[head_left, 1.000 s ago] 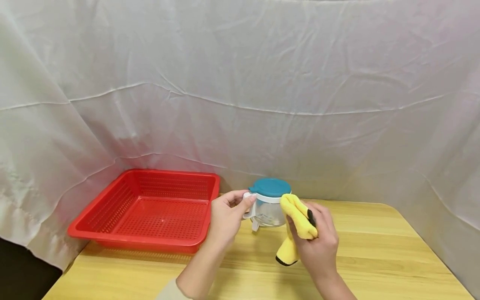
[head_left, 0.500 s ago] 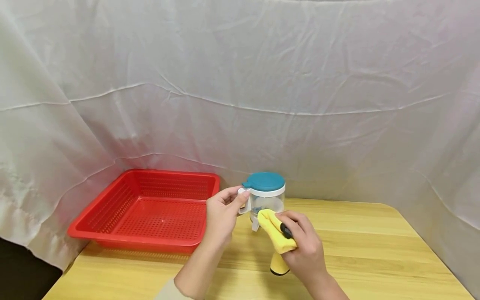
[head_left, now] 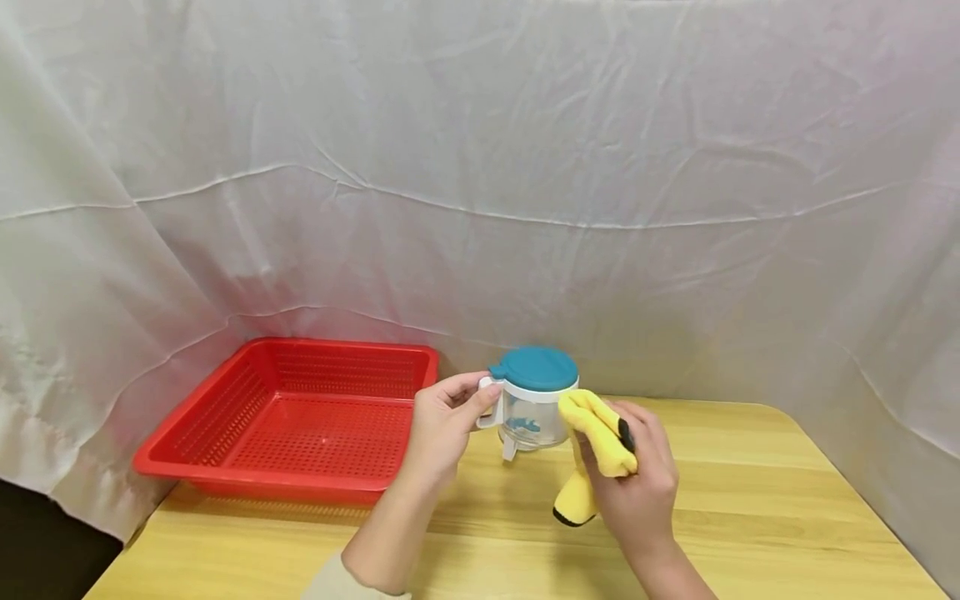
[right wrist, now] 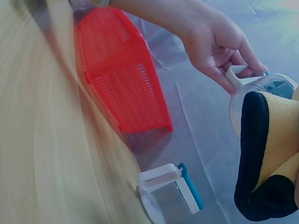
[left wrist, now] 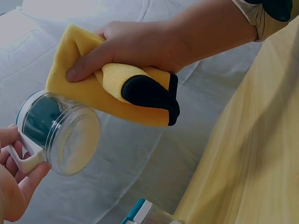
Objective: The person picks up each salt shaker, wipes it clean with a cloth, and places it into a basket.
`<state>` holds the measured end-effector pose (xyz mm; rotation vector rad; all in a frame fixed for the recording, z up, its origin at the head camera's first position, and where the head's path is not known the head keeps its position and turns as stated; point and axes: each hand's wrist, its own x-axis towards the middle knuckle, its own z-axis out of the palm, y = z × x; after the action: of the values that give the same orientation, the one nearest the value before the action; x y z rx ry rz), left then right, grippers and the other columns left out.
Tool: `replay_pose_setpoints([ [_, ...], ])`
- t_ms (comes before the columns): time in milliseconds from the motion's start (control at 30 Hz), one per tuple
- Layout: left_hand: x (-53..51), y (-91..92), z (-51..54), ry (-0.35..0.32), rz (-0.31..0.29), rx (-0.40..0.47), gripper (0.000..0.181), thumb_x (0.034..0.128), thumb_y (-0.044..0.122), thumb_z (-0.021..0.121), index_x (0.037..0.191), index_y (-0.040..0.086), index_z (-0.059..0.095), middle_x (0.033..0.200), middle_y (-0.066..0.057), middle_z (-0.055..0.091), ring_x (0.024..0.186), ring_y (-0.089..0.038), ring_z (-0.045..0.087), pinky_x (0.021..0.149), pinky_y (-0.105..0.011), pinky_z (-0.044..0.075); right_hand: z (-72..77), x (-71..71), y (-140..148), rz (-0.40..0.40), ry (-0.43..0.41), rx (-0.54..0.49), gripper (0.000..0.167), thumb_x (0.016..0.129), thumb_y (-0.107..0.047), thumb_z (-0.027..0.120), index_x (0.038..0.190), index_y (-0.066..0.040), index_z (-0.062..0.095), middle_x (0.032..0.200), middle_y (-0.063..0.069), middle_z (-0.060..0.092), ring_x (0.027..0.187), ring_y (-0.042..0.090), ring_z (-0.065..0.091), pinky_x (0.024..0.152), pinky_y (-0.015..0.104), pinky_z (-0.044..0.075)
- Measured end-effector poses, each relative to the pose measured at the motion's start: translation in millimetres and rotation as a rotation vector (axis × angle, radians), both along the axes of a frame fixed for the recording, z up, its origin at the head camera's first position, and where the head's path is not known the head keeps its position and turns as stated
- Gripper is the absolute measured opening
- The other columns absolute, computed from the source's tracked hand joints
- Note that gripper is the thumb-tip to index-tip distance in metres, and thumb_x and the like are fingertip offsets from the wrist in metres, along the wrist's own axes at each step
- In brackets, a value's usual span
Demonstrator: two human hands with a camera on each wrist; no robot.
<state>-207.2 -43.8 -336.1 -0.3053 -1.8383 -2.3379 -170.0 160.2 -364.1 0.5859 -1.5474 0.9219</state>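
Observation:
A clear jar [head_left: 551, 423] with a teal lid [head_left: 534, 368] and white collar is raised above the table. My left hand [head_left: 448, 421] pinches its white handle [head_left: 491, 408] between thumb and fingers. A yellow cloth [head_left: 592, 429] with black edging is bunched in my right hand [head_left: 639, 479], at the jar's right side. In the left wrist view the cloth [left wrist: 77, 91] lies against the jar's wall [left wrist: 77, 140]. A second lidded jar [right wrist: 170, 200] stands on the table; the held jar hides most of it in the head view.
A red perforated plastic basket [head_left: 277, 477] stands on the wooden table [head_left: 750, 500] to the left of my hands. A pale curtain [head_left: 480, 208] hangs behind the table and along both sides.
Over the last half second the cloth has moved from the jar's lower front up and right to its right side. The held jar has shifted slightly right and tilted a little.

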Motion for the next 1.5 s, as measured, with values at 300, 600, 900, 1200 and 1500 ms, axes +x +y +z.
replay_pose_setpoints([
  [300, -0.4, -0.8, -0.2, 0.002, -0.017, -0.002, 0.023, 0.0867, 0.007, 0.074, 0.107, -0.003, 0.072, 0.083, 0.001, 0.07, 0.076, -0.015, 0.062, 0.067, -0.031, 0.06, -3.0, 0.7, 4.5, 0.045, -0.132, -0.117, 0.04, 0.076, -0.003, 0.083, 0.108, 0.012, 0.065, 0.105, 0.025, 0.062, 0.108, 0.01, 0.059, 0.097, 0.019, 0.047],
  [600, 0.4, 1.9, -2.9, -0.017, -0.022, -0.022, 0.027, 0.0852, 0.008, 0.076, 0.11, -0.002, 0.071, 0.081, 0.0, 0.069, 0.074, -0.017, 0.064, 0.066, -0.034, 0.061, 7.5, 12.0, -3.1, 0.114, -0.111, -0.112, 0.039, 0.082, -0.009, 0.08, 0.105, 0.016, 0.063, 0.1, 0.028, 0.06, 0.109, 0.009, 0.059, 0.096, 0.02, 0.048],
  [900, 1.7, 5.1, -2.8, -0.017, 0.033, -0.032, 0.024, 0.084, 0.009, 0.077, 0.105, -0.002, 0.073, 0.081, -0.002, 0.068, 0.072, -0.014, 0.062, 0.065, -0.031, 0.06, 6.9, 9.0, -7.2, 0.11, 0.035, -0.022, 0.046, 0.089, -0.028, 0.075, 0.099, 0.015, 0.064, 0.095, 0.026, 0.061, 0.101, 0.016, 0.06, 0.095, 0.019, 0.049],
  [1200, 2.8, 2.8, -2.3, 0.0, 0.107, -0.04, 0.025, 0.0826, 0.012, 0.08, 0.103, -0.001, 0.074, 0.08, -0.004, 0.068, 0.074, -0.014, 0.062, 0.069, -0.027, 0.059, 1.9, 6.8, -16.8, 0.092, 0.145, 0.175, 0.033, 0.095, -0.02, 0.066, 0.099, 0.012, 0.067, 0.093, 0.025, 0.062, 0.088, 0.026, 0.061, 0.094, 0.017, 0.049],
  [1500, 2.1, 0.6, -1.8, 0.044, 0.112, -0.056, 0.022, 0.0822, 0.013, 0.08, 0.1, 0.001, 0.075, 0.08, -0.004, 0.068, 0.075, -0.013, 0.062, 0.069, -0.023, 0.057, 0.2, 4.9, -15.6, 0.039, 0.135, 0.236, 0.032, 0.096, -0.022, 0.064, 0.099, 0.01, 0.069, 0.092, 0.024, 0.063, 0.084, 0.028, 0.062, 0.094, 0.015, 0.049],
])
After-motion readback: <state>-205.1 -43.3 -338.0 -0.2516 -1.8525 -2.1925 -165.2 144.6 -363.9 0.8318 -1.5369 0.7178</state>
